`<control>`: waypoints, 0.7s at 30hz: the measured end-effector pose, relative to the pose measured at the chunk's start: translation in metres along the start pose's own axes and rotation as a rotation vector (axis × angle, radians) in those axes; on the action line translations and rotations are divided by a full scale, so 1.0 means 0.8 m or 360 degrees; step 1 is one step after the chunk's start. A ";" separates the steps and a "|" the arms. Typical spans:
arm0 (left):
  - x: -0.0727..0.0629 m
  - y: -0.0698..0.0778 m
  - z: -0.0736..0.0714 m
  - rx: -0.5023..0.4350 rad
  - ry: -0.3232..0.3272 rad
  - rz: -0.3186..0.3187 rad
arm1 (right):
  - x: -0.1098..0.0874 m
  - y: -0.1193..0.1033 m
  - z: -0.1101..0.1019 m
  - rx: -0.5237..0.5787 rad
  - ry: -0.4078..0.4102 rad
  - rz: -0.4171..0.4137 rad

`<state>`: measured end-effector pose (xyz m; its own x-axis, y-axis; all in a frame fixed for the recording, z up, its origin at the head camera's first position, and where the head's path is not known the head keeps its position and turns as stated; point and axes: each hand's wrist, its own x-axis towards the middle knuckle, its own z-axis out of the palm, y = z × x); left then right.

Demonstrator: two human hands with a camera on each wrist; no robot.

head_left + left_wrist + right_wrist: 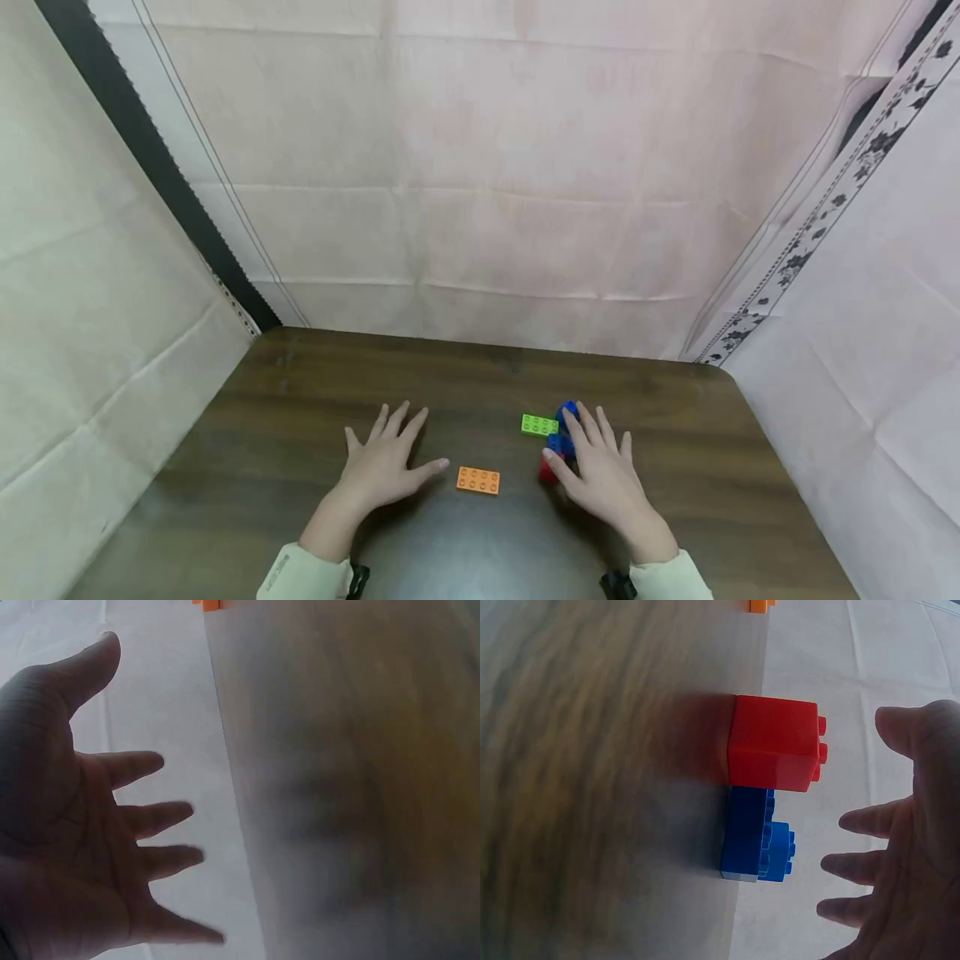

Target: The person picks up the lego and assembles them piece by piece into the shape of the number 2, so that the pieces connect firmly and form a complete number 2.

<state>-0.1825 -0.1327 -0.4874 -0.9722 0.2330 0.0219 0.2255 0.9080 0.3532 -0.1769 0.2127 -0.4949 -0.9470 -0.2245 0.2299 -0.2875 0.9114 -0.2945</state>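
We see a boxy red block (772, 742) and oblong orange brick (477, 481), both studded; left grip (382, 467), right grip (604, 473) spread wide.

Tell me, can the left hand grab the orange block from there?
Probably yes. The left hand holds nothing, the orange block lies close beside its thumb side, and nothing shows between them. The other blocks sit over by the right hand.
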 end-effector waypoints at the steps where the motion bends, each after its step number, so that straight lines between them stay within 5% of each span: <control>1: 0.000 0.000 0.001 -0.0054 -0.0033 0.0002 | 0.000 0.000 0.001 0.0014 0.0024 -0.0026; 6: 0.008 -0.001 0.009 -0.0432 -0.0199 0.0135 | 0.004 -0.003 -0.001 0.0125 0.0133 -0.0211; 10: 0.018 0.001 0.019 -0.0690 -0.0303 0.0306 | 0.007 -0.009 -0.004 0.0236 0.0066 -0.0339; 15: 0.023 0.006 0.034 -0.0748 -0.0413 0.0367 | 0.008 -0.017 -0.002 0.0290 -0.0113 -0.0408; 21: 0.025 0.014 0.045 -0.0692 -0.0404 0.0405 | 0.007 -0.019 -0.004 0.0280 -0.0194 -0.0397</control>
<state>-0.1972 -0.1053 -0.5165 -0.8330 0.5510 -0.0499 0.3522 0.5978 0.7201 -0.1774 0.1987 -0.4866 -0.8514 -0.4827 0.2053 -0.5231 0.7519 -0.4013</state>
